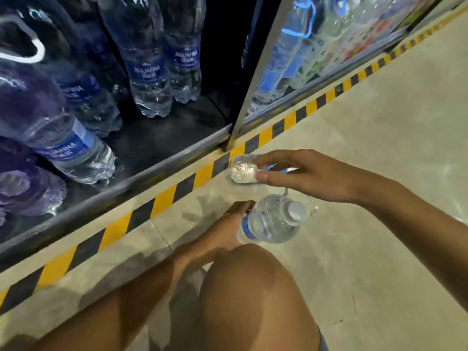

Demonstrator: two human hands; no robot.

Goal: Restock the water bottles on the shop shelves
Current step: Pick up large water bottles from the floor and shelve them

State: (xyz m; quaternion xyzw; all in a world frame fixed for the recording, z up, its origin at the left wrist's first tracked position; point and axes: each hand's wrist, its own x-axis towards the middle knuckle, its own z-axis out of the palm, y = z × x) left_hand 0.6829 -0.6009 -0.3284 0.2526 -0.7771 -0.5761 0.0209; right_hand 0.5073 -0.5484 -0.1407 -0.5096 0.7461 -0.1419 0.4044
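Head view looks down at a pale concrete floor (367, 153) that fills the frame from 3 o'clock to 6 o'clock. A black and yellow hazard stripe (162, 198) runs across it from 8 o'clock up to 2 o'clock, along the foot of the cooler. The open bottom shelf (162, 140) of the cooler is dark and lies from 9 o'clock to 12 o'clock. Large water bottles (149, 72) with blue labels stand on it at 11 and 12 o'clock, and more lean over the near edge at 9 o'clock, so only the middle strip of the shelf is bare. A metal door frame (253, 79) rises at 1 o'clock, and a glass door (316, 51) to its right shows blurred bottles behind it.

A bare knee (248, 295) sits at 6 o'clock and hides part of the left forearm. The left hand (228, 231) reaches past it, near the centre, its grip curled round the side of a small water bottle (271, 221) that is seen from the cap end, white cap toward the camera. Just above, toward 1 o'clock of that bottle, the right hand (304, 176) comes in from 4 o'clock. Its grip pinches a second small bottle (244, 169) between thumb and fingers, base pointing to the stripe. That bottle hangs over the floor just short of the shelf lip, beside the door frame's foot.
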